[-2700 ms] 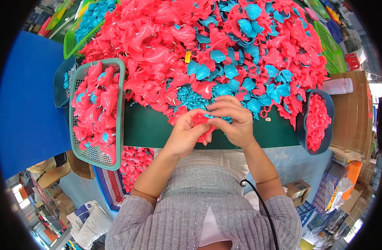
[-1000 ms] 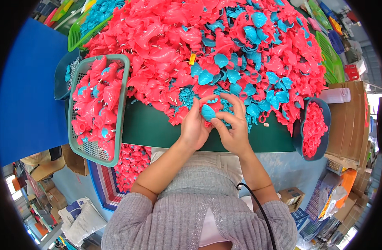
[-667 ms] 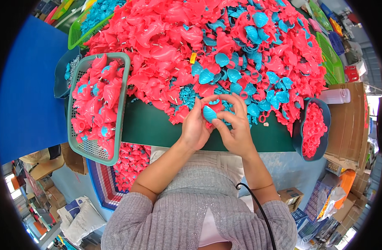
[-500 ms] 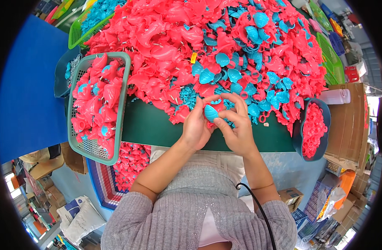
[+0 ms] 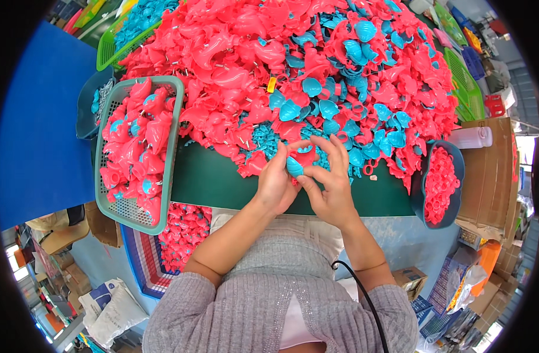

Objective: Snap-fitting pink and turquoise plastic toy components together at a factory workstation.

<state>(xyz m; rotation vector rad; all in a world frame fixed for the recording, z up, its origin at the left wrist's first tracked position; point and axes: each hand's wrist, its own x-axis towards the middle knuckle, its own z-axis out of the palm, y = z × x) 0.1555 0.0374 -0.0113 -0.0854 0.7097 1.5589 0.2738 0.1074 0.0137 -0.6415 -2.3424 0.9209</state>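
Over the near edge of the green table (image 5: 234, 191), both my hands are closed around one small toy piece. My left hand (image 5: 272, 185) grips a glossy pink plastic part (image 5: 305, 156) that carries a blue ribbed shell-shaped piece (image 5: 294, 167). From the other side my right hand (image 5: 332, 194) pinches the same toy, its thumb near the blue shell's edge. My fingers hide part of the pink plastic. Just beyond them lies a large heap of pink toy parts (image 5: 228, 76), with loose blue shells (image 5: 289, 110) and small blue parts (image 5: 265, 137) among them.
A grey-green basket (image 5: 179, 117) of pink-and-blue toys stands left, beside a dark tub (image 5: 84, 120) of small metal pieces. At right are a blue tub (image 5: 418, 203) of pink rings, a pale bottle (image 5: 472, 137) and a cardboard box (image 5: 487, 176). A crate (image 5: 137, 262) of toys sits below.
The blue shell has turned in my fingers and now shows more edge-on. My right thumb and forefinger have shifted slightly left and down along it. The surroundings look the same.
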